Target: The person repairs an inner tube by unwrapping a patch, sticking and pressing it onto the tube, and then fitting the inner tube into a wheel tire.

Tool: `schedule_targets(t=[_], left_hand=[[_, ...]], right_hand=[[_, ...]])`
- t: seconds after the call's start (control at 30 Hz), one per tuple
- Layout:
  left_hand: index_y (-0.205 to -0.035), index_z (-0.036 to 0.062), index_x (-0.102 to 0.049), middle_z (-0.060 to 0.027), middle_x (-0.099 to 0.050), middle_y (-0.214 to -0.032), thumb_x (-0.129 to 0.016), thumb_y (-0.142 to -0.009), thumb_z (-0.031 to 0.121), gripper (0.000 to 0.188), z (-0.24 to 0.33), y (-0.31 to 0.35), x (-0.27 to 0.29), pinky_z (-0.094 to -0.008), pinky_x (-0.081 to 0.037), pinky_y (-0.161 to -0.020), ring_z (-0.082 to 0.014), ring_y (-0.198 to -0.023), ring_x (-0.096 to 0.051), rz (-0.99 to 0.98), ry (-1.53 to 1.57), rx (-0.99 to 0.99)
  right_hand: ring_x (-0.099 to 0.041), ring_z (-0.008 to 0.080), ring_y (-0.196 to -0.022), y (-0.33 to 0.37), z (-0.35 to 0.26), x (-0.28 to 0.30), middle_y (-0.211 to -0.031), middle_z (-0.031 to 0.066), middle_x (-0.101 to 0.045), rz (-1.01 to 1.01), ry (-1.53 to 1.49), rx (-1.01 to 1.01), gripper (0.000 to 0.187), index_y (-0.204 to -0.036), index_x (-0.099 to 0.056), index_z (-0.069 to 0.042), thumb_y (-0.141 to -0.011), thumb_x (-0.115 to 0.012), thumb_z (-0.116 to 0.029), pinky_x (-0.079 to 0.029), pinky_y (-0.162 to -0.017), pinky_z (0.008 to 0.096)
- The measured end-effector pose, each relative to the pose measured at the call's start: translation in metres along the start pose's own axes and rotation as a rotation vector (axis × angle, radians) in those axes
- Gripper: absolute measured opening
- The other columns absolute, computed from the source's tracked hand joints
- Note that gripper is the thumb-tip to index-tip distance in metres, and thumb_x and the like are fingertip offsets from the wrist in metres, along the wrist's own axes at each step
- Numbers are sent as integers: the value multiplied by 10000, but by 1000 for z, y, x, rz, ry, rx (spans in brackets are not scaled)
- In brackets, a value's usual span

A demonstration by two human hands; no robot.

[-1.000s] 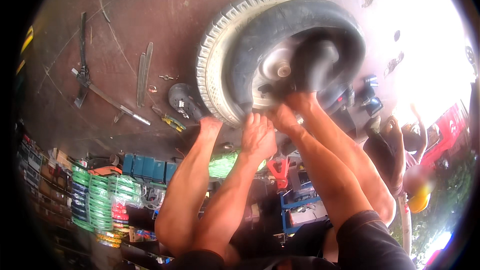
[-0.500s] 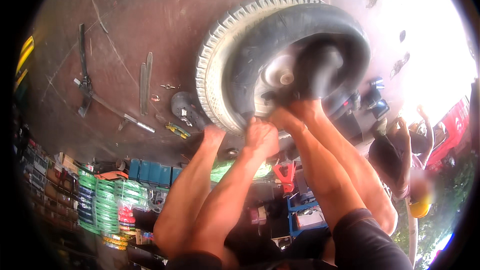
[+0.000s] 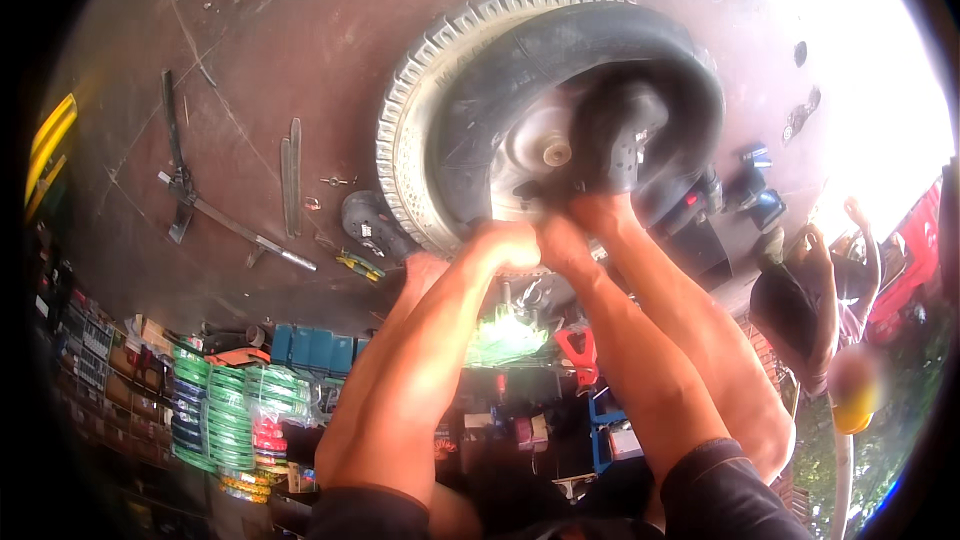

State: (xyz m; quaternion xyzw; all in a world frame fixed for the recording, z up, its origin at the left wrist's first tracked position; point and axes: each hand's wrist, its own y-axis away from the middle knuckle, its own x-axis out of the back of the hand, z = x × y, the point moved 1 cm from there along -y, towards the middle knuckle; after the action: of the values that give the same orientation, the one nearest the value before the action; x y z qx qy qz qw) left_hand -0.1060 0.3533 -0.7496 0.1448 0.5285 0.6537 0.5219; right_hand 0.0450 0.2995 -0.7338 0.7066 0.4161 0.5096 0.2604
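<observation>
From my head view, the pale-sided tyre [image 3: 408, 130] lies on the red-brown floor [image 3: 330, 60], with the black inner tube [image 3: 590, 30] overlapping it and the wheel hub [image 3: 525, 145] showing within the tube's ring. I have my left hand [image 3: 510, 244] at the near edge of the tyre and tube, my right hand [image 3: 566, 244] just beside it. Both sets of fingers are hidden, so I cannot tell their spread or hold. My shod right foot [image 3: 622, 145] is inside the ring; pliers [image 3: 360, 266] lie left of the tyre.
</observation>
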Motion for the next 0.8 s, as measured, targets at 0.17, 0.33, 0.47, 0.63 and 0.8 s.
schedule_targets(t=[0.17, 0.33, 0.47, 0.63, 0.8], left_hand=[[-1016, -35, -682, -236, -669, -1055, -489, -785, 103, 331, 39, -48, -6, -403, -499, -806, -323, -986, -656, -68, -35, -135], [-1112, -16, -657, -255, -620, -1183, -488, -855, 136, 344, 29, -81, -43, -388, -458, -906, -305, -1103, -611, -35, 117, 48], [-1126, 7, -638, -205, -646, -1089, -516, -855, 179, 343, 27, -76, -33, -408, -459, -902, -315, -1014, -615, 205, 868, 124], [-1108, 9, -628, -172, -642, -1035, -535, -849, 195, 332, 58, -75, 16, -416, -462, -893, -315, -958, -610, 308, 1120, 228], [-1091, 11, -618, -138, -639, -982, -553, -843, 210, 325, 103, -67, 48, -424, -466, -884, -315, -902, -605, 412, 1440, 358]], right_hand=[[-556, 316, -1009, 45, 15, 84, -1014, 126, -598, 152, 219, 88, 381, -1069, -625, -54, -689, -604, -59, -483, -883, 431], [-549, 339, -1027, 47, 16, 80, -1044, 143, -597, -49, -9, -100, 396, -1079, -581, -61, -685, -565, -25, -489, -877, 416], [-533, 358, -980, 42, -11, 95, -993, 148, -566, 52, -158, -180, 279, -959, -555, -39, -681, -576, -21, -507, -794, 440], [-518, 367, -986, 30, -2, 117, -1003, 136, -558, -43, -116, -257, 337, -1000, -557, -68, -666, -586, -39, -496, -814, 441], [-526, 356, -974, 11, 15, 142, -987, 140, -559, -19, -89, -304, 277, -965, -552, -55, -691, -592, -43, -501, -804, 439]])
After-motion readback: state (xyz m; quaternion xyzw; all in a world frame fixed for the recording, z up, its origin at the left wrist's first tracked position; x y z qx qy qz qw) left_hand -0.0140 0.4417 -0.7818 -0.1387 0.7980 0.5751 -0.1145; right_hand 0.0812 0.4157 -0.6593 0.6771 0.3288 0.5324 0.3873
